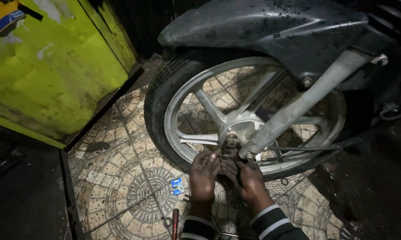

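The wheel hub (pixel 234 133) is being touched from below by both hands; left hand (pixel 204 175) and right hand (pixel 249 180) fingers are curled, grip contents cannot be told.

Silver wheel (pixel 236 124), black tyre (pixel 158 102), yellow-green panel (pixel 53 66), mosaic floor (pixel 120 173).

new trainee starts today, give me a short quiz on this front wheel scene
1. True or false: both hands are at the wheel hub.
2. What lies on the patterned tile floor left of the left hand? A) blue packet B) glove C) hammer
3. Which part crosses the alloy wheel diagonally above the right hand?

Key: 1 true; 2 A, the small blue packet; 3 the silver fork leg.
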